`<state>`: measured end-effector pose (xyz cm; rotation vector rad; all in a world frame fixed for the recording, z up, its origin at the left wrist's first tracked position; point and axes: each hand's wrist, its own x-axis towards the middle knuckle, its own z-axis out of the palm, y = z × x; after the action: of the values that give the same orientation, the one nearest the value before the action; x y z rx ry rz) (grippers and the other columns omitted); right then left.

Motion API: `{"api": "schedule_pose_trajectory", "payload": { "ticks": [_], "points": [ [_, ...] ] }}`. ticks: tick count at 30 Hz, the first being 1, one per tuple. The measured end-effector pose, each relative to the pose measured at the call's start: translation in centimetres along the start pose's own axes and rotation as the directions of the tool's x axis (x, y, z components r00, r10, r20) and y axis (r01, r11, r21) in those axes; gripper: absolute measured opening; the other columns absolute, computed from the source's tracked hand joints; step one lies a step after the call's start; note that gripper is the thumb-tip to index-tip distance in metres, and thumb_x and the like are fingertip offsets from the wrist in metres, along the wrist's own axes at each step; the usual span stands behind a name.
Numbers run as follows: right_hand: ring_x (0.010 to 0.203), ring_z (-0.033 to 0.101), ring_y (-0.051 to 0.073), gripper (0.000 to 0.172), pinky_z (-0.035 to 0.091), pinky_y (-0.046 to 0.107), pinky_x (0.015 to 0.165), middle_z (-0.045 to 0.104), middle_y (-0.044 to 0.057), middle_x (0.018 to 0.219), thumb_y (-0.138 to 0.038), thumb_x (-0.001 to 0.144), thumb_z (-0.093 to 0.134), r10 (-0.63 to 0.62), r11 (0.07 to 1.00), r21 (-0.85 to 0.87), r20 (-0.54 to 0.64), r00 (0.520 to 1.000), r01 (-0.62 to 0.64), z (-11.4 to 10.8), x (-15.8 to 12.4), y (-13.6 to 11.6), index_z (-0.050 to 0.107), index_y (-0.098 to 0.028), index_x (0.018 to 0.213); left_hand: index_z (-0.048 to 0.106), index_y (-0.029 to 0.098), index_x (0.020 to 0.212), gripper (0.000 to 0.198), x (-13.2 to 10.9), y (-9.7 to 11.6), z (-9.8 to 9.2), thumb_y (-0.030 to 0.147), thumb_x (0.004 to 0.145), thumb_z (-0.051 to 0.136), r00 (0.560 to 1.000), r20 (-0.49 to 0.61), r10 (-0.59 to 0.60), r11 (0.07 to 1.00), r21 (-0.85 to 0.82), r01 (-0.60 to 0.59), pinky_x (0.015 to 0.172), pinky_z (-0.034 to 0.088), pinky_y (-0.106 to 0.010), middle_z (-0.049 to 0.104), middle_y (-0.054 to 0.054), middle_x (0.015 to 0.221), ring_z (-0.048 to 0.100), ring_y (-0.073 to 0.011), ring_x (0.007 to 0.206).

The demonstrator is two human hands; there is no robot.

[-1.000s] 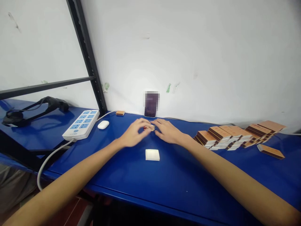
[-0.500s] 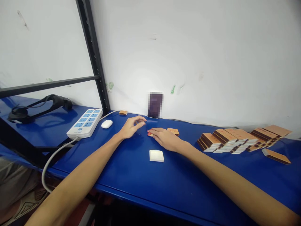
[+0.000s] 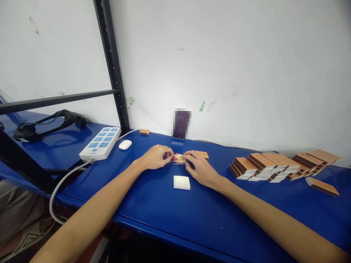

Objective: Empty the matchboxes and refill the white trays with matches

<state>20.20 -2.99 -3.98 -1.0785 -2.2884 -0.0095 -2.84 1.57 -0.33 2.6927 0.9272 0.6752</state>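
A small pile of red-tipped matches (image 3: 178,158) lies on the blue tabletop between my two hands. My left hand (image 3: 157,157) is at the red-headed end, its fingers bent, with a gap between thumb and forefinger. From the other side, my right hand (image 3: 201,170) has its fingertips on the plain ends of the matches, its thumb lower down beside them. Just beyond the right fingers lies an orange matchbox (image 3: 202,155), partly hidden by the hand. Closer to me sits a small white matchbox tray (image 3: 181,182), touched by neither hand.
Several matchboxes (image 3: 263,162) are stacked at the right, with a single matchbox (image 3: 323,186) before them. At the left are a power strip (image 3: 101,142), a white earbud case (image 3: 125,145) and another matchbox (image 3: 144,132). A phone (image 3: 181,124) leans against the wall.
My left hand has come down and right to the matches. My right hand has drawn back slightly to the right, uncovering more of the pile. The view has shifted a little.
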Motion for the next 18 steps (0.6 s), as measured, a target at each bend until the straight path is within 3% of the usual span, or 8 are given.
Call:
{"api": "schedule_pose_trajectory", "payload": {
  "ticks": [3, 8, 18],
  "points": [
    [0.088, 0.061, 0.021, 0.019, 0.052, 0.040, 0.083, 0.062, 0.008, 0.094, -0.019, 0.092, 0.048, 0.018, 0.999, 0.028, -0.048, 0.999, -0.016, 0.06, -0.17, -0.01, 0.065, -0.020, 0.101, 0.070, 0.019, 0.087, 0.014, -0.01, 0.55, -0.36, 0.024, 0.083, 0.058, 0.997, 0.076, 0.004, 1.000, 0.016, -0.005, 0.059, 0.038, -0.024, 0.065, 0.000, 0.071, 0.056, -0.0130, 0.060],
    [0.072, 0.058, 0.019, 0.019, 0.049, 0.035, 0.070, 0.058, 0.004, 0.075, -0.021, 0.093, 0.050, 0.021, 0.999, 0.032, 0.019, 1.000, -0.022, 0.16, -0.06, 0.14, 0.068, -0.019, 0.093, 0.069, 0.019, 0.083, 0.009, -0.03, 0.90, -0.43, 0.020, 0.080, 0.060, 0.988, 0.152, -0.004, 0.999, 0.036, -0.002, 0.057, 0.036, -0.025, 0.063, 0.002, 0.061, 0.053, -0.0120, 0.054],
    [0.059, 0.052, 0.015, 0.021, 0.043, 0.030, 0.062, 0.058, 0.001, 0.066, -0.021, 0.092, 0.052, 0.073, 0.996, 0.044, 0.085, 0.994, -0.077, 0.03, 0.12, 0.06, 0.072, -0.019, 0.095, 0.069, 0.019, 0.088, 0.012, 0.20, 0.46, 0.14, 0.020, 0.080, 0.060, 0.991, 0.130, 0.010, 1.000, 0.027, -0.014, 0.058, 0.036, -0.025, 0.061, 0.001, 0.070, 0.052, -0.0126, 0.060]
  ]
}}
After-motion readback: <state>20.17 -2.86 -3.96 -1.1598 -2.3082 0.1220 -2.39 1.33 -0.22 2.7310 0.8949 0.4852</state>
